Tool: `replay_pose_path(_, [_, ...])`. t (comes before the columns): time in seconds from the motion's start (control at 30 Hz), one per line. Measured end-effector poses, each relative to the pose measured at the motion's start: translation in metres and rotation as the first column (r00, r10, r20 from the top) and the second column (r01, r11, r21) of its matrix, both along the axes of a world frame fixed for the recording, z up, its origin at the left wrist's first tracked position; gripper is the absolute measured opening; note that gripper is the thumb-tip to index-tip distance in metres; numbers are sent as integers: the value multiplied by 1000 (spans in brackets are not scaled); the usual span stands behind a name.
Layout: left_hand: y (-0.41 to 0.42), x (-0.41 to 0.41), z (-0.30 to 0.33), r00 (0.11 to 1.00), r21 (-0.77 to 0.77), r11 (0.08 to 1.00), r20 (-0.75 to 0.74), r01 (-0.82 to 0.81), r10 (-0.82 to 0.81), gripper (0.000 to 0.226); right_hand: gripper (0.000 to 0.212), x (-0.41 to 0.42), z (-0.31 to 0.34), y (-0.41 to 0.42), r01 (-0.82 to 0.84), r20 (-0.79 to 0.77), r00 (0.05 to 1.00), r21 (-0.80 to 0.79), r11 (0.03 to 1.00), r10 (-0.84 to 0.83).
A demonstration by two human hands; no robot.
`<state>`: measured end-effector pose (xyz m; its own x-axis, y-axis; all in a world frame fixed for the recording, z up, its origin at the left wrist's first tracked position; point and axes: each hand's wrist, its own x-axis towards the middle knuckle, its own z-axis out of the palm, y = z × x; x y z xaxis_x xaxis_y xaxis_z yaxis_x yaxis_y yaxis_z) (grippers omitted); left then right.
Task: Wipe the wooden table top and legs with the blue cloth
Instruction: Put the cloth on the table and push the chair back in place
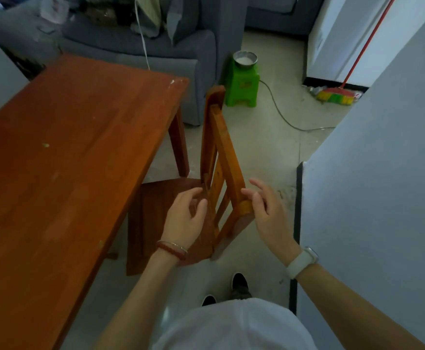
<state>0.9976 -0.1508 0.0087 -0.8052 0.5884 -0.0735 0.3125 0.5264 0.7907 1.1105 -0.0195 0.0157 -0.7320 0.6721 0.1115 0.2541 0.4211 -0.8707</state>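
Note:
The wooden table (75, 152) fills the left half of the head view, its reddish top bare with a few pale specks; one leg (180, 145) shows at its far right corner. A wooden chair (221, 157) stands beside the table, its seat partly under the top. My left hand (185, 218) hovers over the chair seat next to the backrest, fingers loosely curled and holding nothing. My right hand (267, 210) is at the near end of the chair's top rail, fingers relaxed, touching or just off it. No blue cloth is in view.
A grey sofa (135, 44) stands behind the table. A green plastic stool (241, 87) carries a metal bowl (244, 59). A cable (282, 117) runs across the floor. A broom (337, 96) leans at the back right. A white wall (373, 198) is close on the right.

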Motion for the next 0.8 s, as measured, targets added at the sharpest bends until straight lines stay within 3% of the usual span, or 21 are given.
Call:
replay_pose_path(0.1, [8, 3, 7, 997, 6, 999, 56, -52, 52, 33, 30, 12, -6, 13, -127, -83, 990, -207, 970, 112])
replay_pose_path(0.17, [19, 10, 14, 994, -13, 999, 98, -36, 37, 35, 30, 5, -7, 35, -170, -89, 984, -241, 956, 152])
replay_pose_path(0.23, [37, 17, 22, 989, -31, 1000, 151, 5, -1, 42, 33, -13, -7, 61, -200, -34, 980, -100, 975, 198])
replay_pose_path(0.3, [62, 20, 25, 983, -60, 997, 182, 39, -27, 53, 41, -36, -8, 90, -295, 99, 954, 159, 942, 282])
replay_pose_path(0.37, [87, 20, 26, 987, -132, 990, 160, 39, -18, 68, 50, -58, -7, 118, -461, 253, 886, 393, 795, 389])
replay_pose_path(0.43, [103, 16, 21, 989, -195, 981, 149, 16, 14, 82, 57, -81, -3, 141, -625, 404, 781, 528, 575, 477])
replay_pose_path(0.5, [108, 10, 15, 980, -217, 976, 194, 7, 37, 91, 59, -104, 2, 154, -741, 557, 667, 567, 359, 495])
replay_pose_path(0.57, [106, 6, 11, 973, -206, 979, 224, -12, 59, 92, 59, -126, 6, 159, -817, 666, 564, 533, 217, 488])
replay_pose_path(0.67, [101, 2, 12, 974, -199, 980, 217, -26, 70, 89, 60, -142, 7, 157, -860, 728, 496, 488, 150, 474])
replay_pose_path(0.8, [76, 3, 17, 974, -231, 973, 226, 30, 23, 89, 56, -136, -3, 140, -821, 630, 540, 541, 184, 558])
